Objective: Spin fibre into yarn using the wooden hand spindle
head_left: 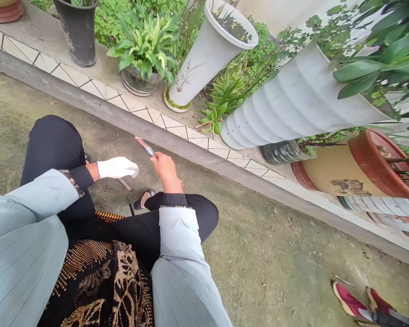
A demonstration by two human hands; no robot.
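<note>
My right hand [164,167], bare, is closed around a short rod [145,145] with a reddish-brown end and a silvery band, apparently wound wire. The rod points up and left, and its lower part is hidden in my fist. My left hand [117,168] wears a white glove and is just left of my right hand. Its fingers are curled together, and what they hold, if anything, is hidden. Faint thin strands show near the gloved fingertips. Below the glove, a thin brownish stick [124,183] is partly visible near the ground.
A low tiled ledge [129,102] runs diagonally ahead. On it stand a dark pot [77,34], a leafy plant [148,41], a tall white planter [196,59], a ribbed grey planter [293,100] and a yellow-red pot [334,165]. Another person's red shoes [347,299] are at lower right.
</note>
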